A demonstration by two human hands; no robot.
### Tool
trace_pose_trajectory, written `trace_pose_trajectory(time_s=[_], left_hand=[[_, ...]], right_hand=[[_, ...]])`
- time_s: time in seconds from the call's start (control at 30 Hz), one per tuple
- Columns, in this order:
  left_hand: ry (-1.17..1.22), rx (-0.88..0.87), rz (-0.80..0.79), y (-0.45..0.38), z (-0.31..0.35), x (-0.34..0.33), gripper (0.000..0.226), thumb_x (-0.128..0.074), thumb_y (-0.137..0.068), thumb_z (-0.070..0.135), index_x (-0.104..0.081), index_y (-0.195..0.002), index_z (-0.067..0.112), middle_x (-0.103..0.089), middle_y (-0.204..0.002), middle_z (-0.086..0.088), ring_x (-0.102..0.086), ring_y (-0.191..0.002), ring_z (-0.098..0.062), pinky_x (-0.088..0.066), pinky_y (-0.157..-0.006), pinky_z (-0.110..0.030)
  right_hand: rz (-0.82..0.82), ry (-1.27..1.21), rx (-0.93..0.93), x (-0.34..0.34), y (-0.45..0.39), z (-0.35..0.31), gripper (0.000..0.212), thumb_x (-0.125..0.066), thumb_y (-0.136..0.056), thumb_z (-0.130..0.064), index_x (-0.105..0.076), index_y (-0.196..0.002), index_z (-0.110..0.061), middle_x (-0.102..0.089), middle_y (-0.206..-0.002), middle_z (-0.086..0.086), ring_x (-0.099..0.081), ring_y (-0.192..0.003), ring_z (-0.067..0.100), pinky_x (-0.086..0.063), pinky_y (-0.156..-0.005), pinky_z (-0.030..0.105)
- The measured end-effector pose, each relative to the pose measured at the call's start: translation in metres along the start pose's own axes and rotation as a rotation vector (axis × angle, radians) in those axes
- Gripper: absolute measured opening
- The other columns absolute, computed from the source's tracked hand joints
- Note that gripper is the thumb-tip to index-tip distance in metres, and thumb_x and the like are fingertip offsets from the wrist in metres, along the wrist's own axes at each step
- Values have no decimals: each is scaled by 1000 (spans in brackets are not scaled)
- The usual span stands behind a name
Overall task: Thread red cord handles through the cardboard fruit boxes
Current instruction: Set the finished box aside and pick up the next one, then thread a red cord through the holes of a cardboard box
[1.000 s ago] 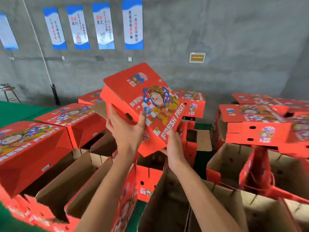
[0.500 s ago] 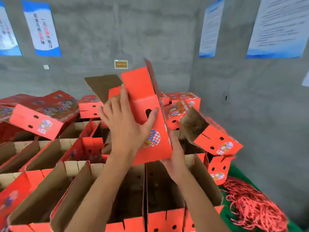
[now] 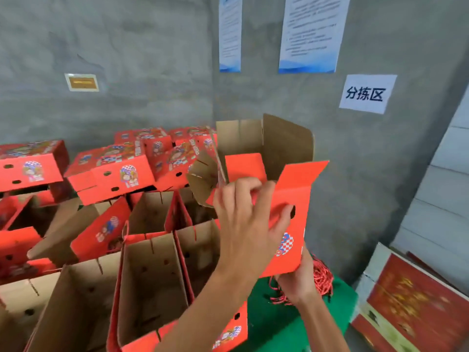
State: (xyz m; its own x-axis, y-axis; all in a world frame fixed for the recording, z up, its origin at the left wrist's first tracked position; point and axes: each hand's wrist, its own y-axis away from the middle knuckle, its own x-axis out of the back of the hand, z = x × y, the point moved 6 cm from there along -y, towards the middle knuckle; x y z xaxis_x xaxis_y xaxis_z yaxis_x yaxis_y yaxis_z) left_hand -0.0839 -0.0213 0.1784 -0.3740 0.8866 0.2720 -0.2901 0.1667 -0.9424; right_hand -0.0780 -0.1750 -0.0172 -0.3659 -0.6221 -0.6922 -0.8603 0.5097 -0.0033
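A red cardboard fruit box [image 3: 286, 224] is held up in the air with its flaps open, over a pile of red cords [image 3: 321, 278] lying on the green surface [image 3: 291, 323]. The left hand [image 3: 243, 224] has its grip clamped on the box's red side panel, thumb by a hole. The right hand [image 3: 295, 283] supports the box's bottom edge, fingers curled on it. More open fruit boxes [image 3: 149, 275] stand at left.

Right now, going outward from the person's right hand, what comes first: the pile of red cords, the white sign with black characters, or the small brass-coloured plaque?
From the right hand, at the held box's bottom edge:
1. Pile of red cords, right beside the hand on the green surface.
2. White sign, up on the right wall.
3. Brass-coloured plaque, far left on the back wall.
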Motion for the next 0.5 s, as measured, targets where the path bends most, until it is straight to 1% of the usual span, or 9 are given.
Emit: trace_pose_trajectory(time_s=[0.07,0.13,0.23,0.33,0.4,0.47,0.5], left_hand=[[31,-5,-40,20,14,-19,31,-72,-89,41,-70,-111,19,-53,-110,-1,-49,-100,-27,-42,-93,-52],[44,-2,-91,42,24,-37,25,-73,-88,40,-69,-108,25,-53,-110,2,-51,-99,-26,-40,-94,-50],[65,12,-167,79,32,-66,19,-74,-88,40,-70,-104,30,-56,-110,5,-53,-97,-24,-40,-93,-50],[43,49,-219,117,31,-99,14,-77,-83,32,-74,-96,28,-63,-105,2,-56,-94,-24,-44,-89,-55],[20,74,-255,138,26,-118,14,-77,-80,29,-76,-93,27,-64,-102,1,-55,-94,-23,-46,-89,-57],[0,109,-275,157,19,-133,14,-74,-79,30,-76,-92,25,-60,-104,2,-52,-97,-20,-44,-95,-56],[-18,130,-287,166,15,-140,15,-72,-79,32,-76,-92,25,-55,-107,3,-50,-99,-19,-42,-98,-55]], right_hand=[[53,-45,-21,36,5,4,42,-50,-93,-39,-81,-112,-19,-76,-119,11,-75,-105,27,-62,-79,36],[98,-58,-55,67,11,10,44,-51,-92,-45,-80,-115,-22,-74,-124,13,-73,-109,29,-62,-80,38],[180,-44,-128,113,16,21,47,-52,-88,-52,-82,-110,-24,-75,-120,15,-75,-103,29,-63,-74,39],[261,-1,-227,154,9,39,47,-51,-86,-50,-84,-105,-22,-75,-118,16,-76,-101,28,-62,-73,39],[327,33,-298,181,-2,53,52,-47,-92,-51,-83,-105,-16,-77,-114,16,-77,-96,28,-59,-74,40],[355,86,-358,202,-17,66,52,-40,-102,-46,-76,-110,-10,-78,-108,16,-78,-89,27,-60,-67,36],[358,128,-399,211,-23,72,52,-37,-104,-45,-75,-108,-10,-79,-103,15,-78,-85,26,-61,-61,33]])
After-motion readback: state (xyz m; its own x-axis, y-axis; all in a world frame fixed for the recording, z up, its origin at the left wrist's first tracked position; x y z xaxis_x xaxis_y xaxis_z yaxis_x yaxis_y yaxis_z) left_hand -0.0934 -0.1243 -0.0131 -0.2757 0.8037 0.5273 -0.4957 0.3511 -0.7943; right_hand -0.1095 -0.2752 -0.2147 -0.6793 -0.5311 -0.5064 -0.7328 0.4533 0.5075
